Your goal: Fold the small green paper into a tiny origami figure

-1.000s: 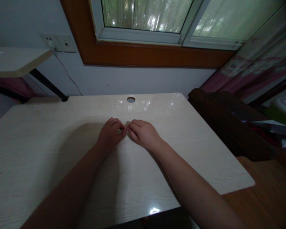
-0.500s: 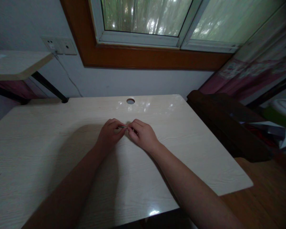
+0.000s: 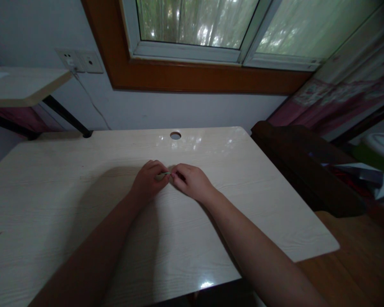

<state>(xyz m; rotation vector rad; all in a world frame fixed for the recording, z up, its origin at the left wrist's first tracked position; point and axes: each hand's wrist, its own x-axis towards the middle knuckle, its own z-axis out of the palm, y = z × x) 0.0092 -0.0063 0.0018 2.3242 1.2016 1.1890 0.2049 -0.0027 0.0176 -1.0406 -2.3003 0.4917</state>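
Between my two hands is a small, thin, pale greenish strip [image 3: 165, 173], mostly hidden by fingers and too small to name. My left hand [image 3: 149, 179] is closed, pinching it between thumb and fingertips. From the other side my right hand [image 3: 192, 181] also pinches, its fingertips meeting the strip's right end. Both hands are just above or resting on the pale wood-grain desk [image 3: 185, 238]; I cannot tell which.
A round cable hole [image 3: 175, 135] lies near the desk's back edge. At left stands a raised shelf [image 3: 25, 87] on black legs. A wall socket [image 3: 80, 61] with a plugged-in cord is behind. Dark brown furniture [image 3: 301, 166] stands to the right, below the curtain [image 3: 326, 89].
Both hands have come slightly nearer to me, the right one a little more. The pinched strip has moved with them and shows a bit differently between the fingers.
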